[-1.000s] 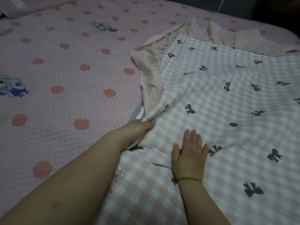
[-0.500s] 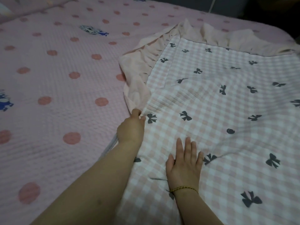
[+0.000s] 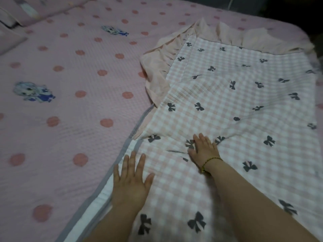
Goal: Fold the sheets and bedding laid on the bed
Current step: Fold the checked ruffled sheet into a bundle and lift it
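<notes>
A pink-and-white checked sheet (image 3: 244,105) with dark bows and a plain pink ruffled border (image 3: 157,70) lies spread over the right half of the bed. Its left part is folded over, and a white layer with a grey edge (image 3: 104,186) shows beneath it. My left hand (image 3: 131,180) rests flat with spread fingers on the sheet's left edge. My right hand (image 3: 204,149), with a thin bracelet at the wrist, presses flat on the middle of the checked sheet.
The pink bedspread (image 3: 70,102) with red dots and cartoon figures covers the left of the bed. Pillows (image 3: 15,20) lie at the far left corner. The bed's far right edge meets a dark floor (image 3: 297,9).
My left hand let go of the ruffled border and moved back toward me, now lying flat on the sheet's left edge. My right hand stays pressed on the sheet.
</notes>
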